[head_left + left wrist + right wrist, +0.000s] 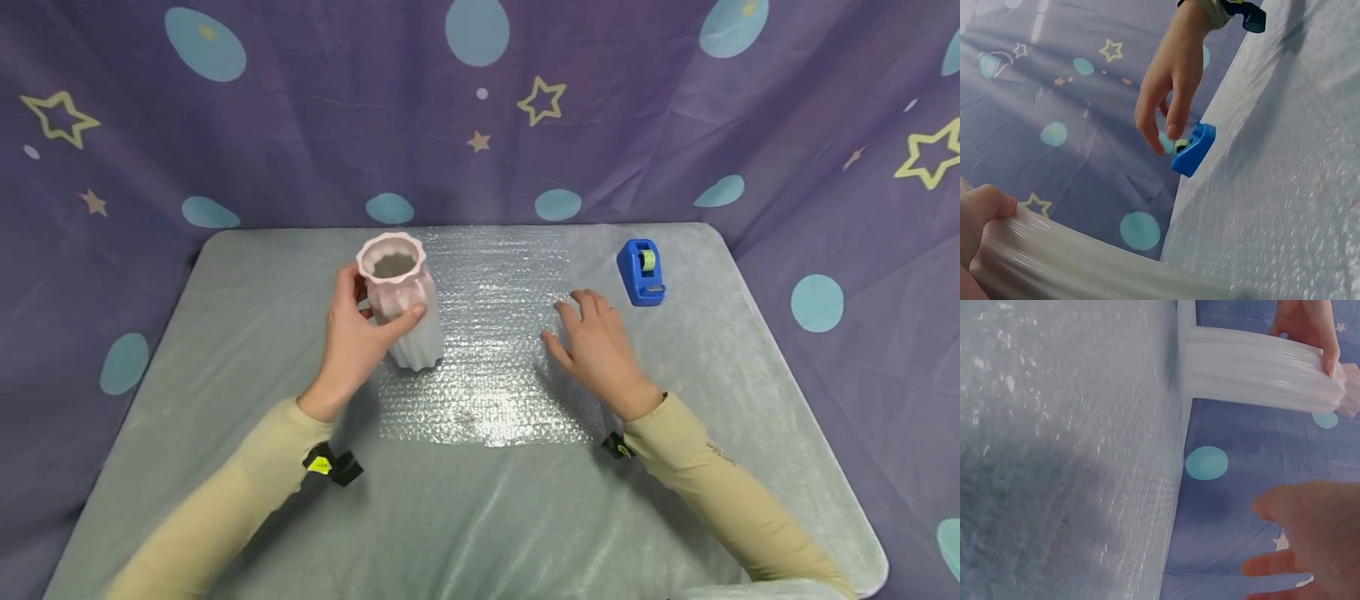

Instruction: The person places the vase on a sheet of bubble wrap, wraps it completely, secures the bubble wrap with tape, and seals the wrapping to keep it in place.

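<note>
A ribbed vase (pixel 408 321), pink at its scalloped rim and white lower down, stands upright near the left side of a sheet of bubble wrap (pixel 495 358). My left hand (pixel 358 337) grips it just below the rim, thumb across the front and fingers round the far left side. In the right wrist view the vase (pixel 1260 369) appears sideways with the left hand around its neck. My right hand (pixel 600 350) hovers over the right edge of the bubble wrap, fingers spread and loosely bent, holding nothing.
A blue tape dispenser (pixel 641 272) with a roll of tape stands at the back right, beyond the right hand. The table (pixel 247 333) is covered in grey cloth. A purple curtain (pixel 337 108) with stars and blue ovals hangs behind and at both sides.
</note>
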Motion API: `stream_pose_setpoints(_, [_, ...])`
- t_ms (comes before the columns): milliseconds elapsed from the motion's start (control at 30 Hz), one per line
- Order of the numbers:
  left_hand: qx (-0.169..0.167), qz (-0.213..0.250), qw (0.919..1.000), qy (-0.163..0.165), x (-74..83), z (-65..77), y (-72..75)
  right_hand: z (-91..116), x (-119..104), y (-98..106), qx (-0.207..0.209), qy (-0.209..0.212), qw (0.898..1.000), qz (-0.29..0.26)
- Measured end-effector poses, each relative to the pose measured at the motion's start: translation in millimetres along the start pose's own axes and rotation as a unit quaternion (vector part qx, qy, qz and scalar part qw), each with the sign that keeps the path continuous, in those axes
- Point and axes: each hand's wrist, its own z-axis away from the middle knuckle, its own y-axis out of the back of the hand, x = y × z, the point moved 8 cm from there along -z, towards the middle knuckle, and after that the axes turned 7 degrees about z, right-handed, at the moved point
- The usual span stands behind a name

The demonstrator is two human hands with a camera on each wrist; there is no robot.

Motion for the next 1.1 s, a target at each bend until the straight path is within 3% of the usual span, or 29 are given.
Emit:
stream_pose_setpoints(300, [-0.038,0.020,0.9990,-0.016,7.0,6.3,-26.1,-4,-16,-2,-0.015,0.031,0.999,-0.028])
stream_pose_setpoints(433, [-0.050,0.026,0.9983,-0.015,7.9,10.0,-37.2,-6,-26,-2,-0.027,0.053,0.995,-0.074])
stream_pose_setpoints(600, [-0.062,0.057,0.9963,-0.015,7.7,12.4,-50.8,-7,-40,-5,-0.080,0.073,0.978,-0.177])
stream_pose_setpoints(767, [-0.081,0.101,0.9915,0.001,16.2,16.7,-59.8,-7,-50,-11,-0.133,0.057,0.963,-0.229])
stream_pose_setpoints(933, [-0.095,0.126,0.9872,0.026,31.9,22.6,-64.2,-10,-59,-12,-0.125,0.066,0.951,-0.274])
stream_pose_setpoints(1100, [-0.098,0.161,0.9815,0.030,31.3,23.7,-66.7,-13,-61,-15,-0.123,0.060,0.935,-0.327])
